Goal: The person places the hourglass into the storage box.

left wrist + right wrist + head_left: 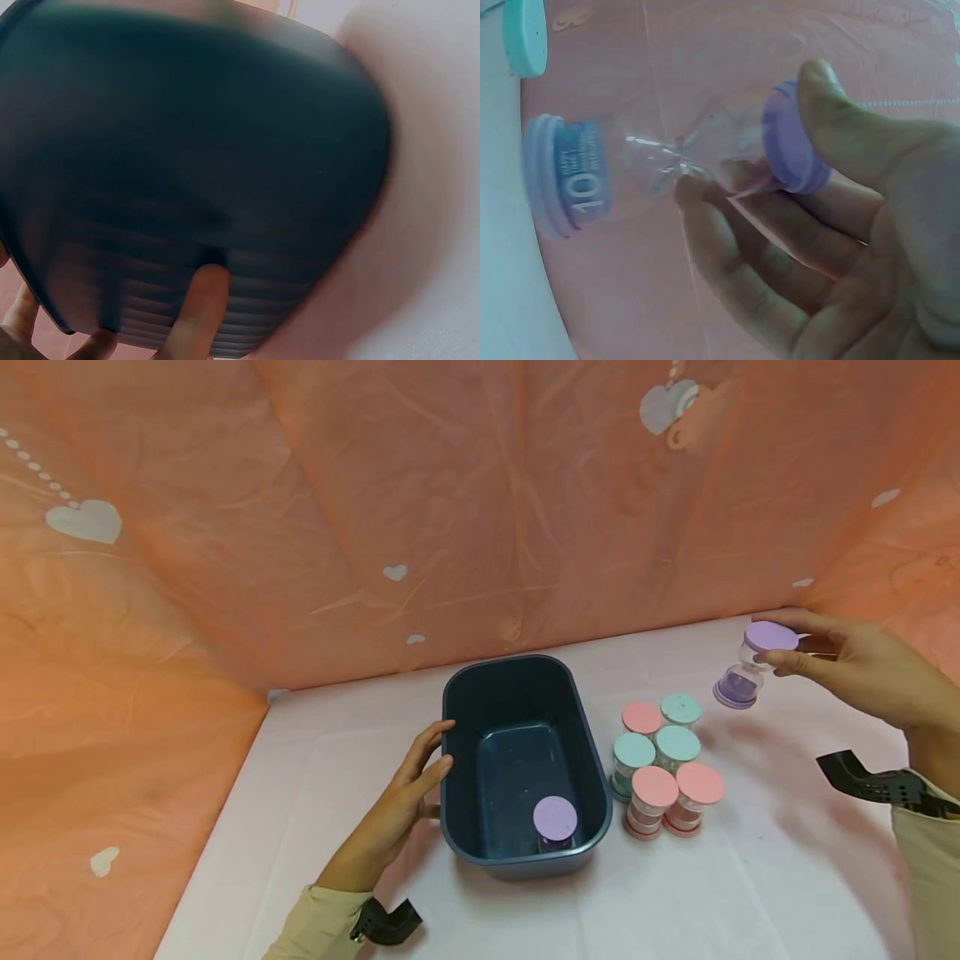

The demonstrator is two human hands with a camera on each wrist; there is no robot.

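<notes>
Tabletop point(750, 893), white cloth cover, peach heart-print backdrop behind and at both sides.

Dark blue bin point(517, 760) sits mid-tabletop, long axis running away from the person. One purple-capped sand timer point(556, 821) already stands inside it, at the near end.

Left hand point(408, 793) rests against the bin's left wall, fingers straight, touching the ribbed outside; the left wrist view shows a fingertip point(201, 300) on the ribs. Grip here is spread, bracing only.

Cluster of six timers point(663, 764), pink and teal caps, stands upright just right of the bin, packed close together.

Right hand point(862, 672) holds a second purple timer point(750, 664) in the air, well right of the bin and beyond the cluster. Grip pinches its upper cap between thumb and fingers; timer tilted, the "10" end lowest.

Judgement on doing it well: carry the timer over the cluster, not through it, so no neighbour is knocked. Lower it to the bin floor beside the first one, before loosening the pinch. Left hand should hold the bin steady.
</notes>
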